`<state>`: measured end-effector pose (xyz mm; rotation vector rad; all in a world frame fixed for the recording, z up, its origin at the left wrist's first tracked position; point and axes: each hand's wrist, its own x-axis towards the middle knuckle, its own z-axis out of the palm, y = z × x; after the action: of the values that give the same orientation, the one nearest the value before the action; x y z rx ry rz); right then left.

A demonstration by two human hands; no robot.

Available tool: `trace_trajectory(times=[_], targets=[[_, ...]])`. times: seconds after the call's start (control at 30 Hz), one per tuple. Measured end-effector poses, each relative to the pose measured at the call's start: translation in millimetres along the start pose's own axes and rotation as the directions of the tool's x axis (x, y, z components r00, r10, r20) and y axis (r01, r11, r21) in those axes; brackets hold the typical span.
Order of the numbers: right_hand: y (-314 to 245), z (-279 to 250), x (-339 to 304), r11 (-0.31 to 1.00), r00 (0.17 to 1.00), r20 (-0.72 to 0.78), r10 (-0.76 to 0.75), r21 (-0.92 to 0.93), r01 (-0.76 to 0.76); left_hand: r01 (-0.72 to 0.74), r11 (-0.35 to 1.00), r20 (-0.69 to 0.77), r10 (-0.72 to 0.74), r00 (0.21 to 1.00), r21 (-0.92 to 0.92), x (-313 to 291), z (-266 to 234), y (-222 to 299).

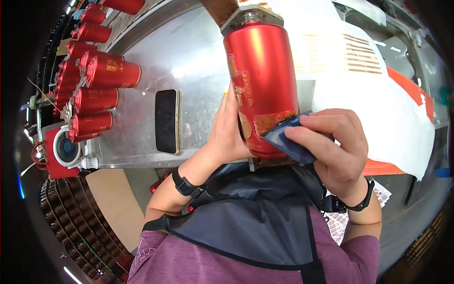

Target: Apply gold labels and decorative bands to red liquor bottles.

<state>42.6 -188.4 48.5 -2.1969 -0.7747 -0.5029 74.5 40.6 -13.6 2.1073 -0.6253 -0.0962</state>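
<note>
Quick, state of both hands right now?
Left hand: up against the shiny red cylindrical bottle, fingers partly hidden; grip can't be told.
Right hand: closed, pinching a dark blue, cloth-like piece at the bottle.

The bare metal tabletop [201, 61] provides a clear passage between the phone [167, 121] and the large red bottle [262, 66]. The left hand [229, 135] obstructs its near end. Clustered red bottles [111, 72] block the left edge.
</note>
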Motion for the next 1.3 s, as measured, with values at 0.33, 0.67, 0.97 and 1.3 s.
trace_trajectory(times=[0.33, 0.67, 0.97, 1.3], targets=[[-11, -7, 25, 0.99, 0.992, 0.127, 0.022, -0.141, -0.004, -0.153, 0.986, -0.189, 0.138, 0.972, -0.067, -7, -1, -9], [-31, -6, 23, 0.977, 0.973, 0.22, 0.066, -0.21, -0.018, -0.161, 0.987, -0.264, 0.154, 0.952, -0.007, -19, 0, -14], [-44, -13, 19, 0.948, 0.953, 0.259, 0.156, -0.309, -0.071, -0.17, 0.985, -0.232, 0.174, 0.957, 0.034, -33, -14, -11], [-47, 0, 33, 0.922, 0.961, 0.262, 0.086, -0.386, 0.023, -0.172, 0.985, -0.297, 0.162, 0.941, -0.007, -26, -7, -6]])
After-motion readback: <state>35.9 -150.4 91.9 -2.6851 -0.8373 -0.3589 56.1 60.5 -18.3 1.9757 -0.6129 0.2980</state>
